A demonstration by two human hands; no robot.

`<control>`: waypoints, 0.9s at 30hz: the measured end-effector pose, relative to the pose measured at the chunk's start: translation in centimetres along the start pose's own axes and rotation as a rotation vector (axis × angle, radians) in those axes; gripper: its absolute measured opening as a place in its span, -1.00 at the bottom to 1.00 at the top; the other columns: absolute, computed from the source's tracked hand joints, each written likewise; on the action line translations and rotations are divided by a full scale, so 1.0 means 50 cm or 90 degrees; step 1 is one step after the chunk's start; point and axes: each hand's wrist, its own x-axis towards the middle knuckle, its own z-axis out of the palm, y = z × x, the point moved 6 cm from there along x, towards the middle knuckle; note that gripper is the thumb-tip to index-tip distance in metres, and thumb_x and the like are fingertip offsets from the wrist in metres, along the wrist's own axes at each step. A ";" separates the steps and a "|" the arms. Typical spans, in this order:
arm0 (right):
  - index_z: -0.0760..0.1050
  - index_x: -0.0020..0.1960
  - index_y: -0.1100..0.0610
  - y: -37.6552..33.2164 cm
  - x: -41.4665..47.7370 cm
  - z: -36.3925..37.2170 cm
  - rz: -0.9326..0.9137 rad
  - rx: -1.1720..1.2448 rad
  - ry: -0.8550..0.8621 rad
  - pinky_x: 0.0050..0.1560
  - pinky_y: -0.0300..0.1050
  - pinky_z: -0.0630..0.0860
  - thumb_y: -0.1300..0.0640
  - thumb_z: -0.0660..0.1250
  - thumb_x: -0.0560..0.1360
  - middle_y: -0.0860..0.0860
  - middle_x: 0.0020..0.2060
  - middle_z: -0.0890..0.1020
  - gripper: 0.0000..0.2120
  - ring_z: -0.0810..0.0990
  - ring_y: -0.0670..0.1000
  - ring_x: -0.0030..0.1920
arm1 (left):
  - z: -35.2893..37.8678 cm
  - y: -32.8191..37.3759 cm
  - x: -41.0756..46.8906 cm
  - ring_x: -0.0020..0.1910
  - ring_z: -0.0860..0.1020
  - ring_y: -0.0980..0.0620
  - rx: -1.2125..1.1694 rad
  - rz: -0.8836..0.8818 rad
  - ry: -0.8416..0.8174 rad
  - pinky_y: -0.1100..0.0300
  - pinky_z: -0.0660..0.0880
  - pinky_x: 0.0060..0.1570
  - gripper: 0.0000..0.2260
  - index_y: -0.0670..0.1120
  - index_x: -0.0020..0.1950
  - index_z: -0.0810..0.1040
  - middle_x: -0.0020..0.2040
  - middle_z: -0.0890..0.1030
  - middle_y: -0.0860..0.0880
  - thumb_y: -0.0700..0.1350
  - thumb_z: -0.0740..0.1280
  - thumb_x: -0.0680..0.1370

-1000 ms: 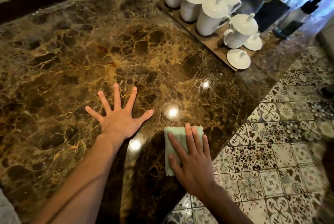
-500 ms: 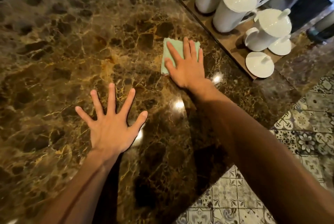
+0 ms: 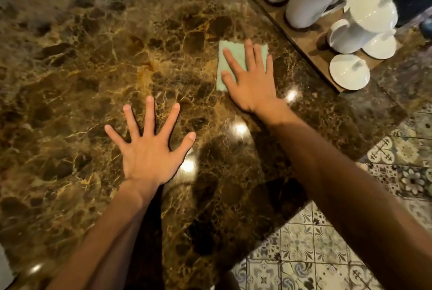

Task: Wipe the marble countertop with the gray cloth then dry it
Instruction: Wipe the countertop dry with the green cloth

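Gray cloth (image 3: 230,65), long axis running away from the person, lies under flat right hand (image 3: 251,79); left hand (image 3: 149,151) splayed.

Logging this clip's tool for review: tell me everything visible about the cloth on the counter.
The cloth looks pale green rather than gray, a small folded rectangle of soft, slightly fuzzy fabric with uneven edges. It lies flat on the brown veined marble countertop, a short way from the wooden tray of white lidded cups. The right hand presses it down, fingers spread over it, covering its right and lower parts. The left hand rests apart, not touching it.
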 end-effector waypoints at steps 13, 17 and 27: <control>-0.03 0.67 -0.21 -0.056 -0.607 0.137 -0.034 0.007 -0.012 0.57 0.27 -0.06 -0.25 0.02 0.68 0.14 0.68 -0.02 -0.41 -0.12 0.18 0.67 | 0.000 0.001 -0.001 0.62 -0.32 -0.28 0.002 0.006 0.005 -0.55 -0.30 0.41 -0.31 0.42 0.58 -0.22 0.67 -0.30 0.05 0.58 -0.22 0.48; -0.05 0.67 -0.24 -0.033 -0.519 0.113 -0.024 0.009 -0.001 0.61 0.26 -0.14 -0.28 -0.02 0.68 0.16 0.68 -0.06 -0.41 -0.15 0.18 0.67 | 0.001 0.002 -0.001 0.62 -0.30 -0.28 -0.004 0.009 0.013 -0.55 -0.29 0.41 -0.31 0.42 0.59 -0.19 0.68 -0.27 0.04 0.58 -0.20 0.49; -0.10 0.66 -0.27 0.114 0.015 -0.026 0.074 0.023 -0.004 0.58 0.23 -0.29 -0.30 -0.09 0.67 0.15 0.68 -0.13 -0.42 -0.21 0.18 0.66 | 0.003 0.000 -0.001 0.62 -0.31 -0.26 0.008 0.000 0.012 -0.53 -0.30 0.42 -0.32 0.43 0.58 -0.22 0.68 -0.29 0.05 0.57 -0.21 0.49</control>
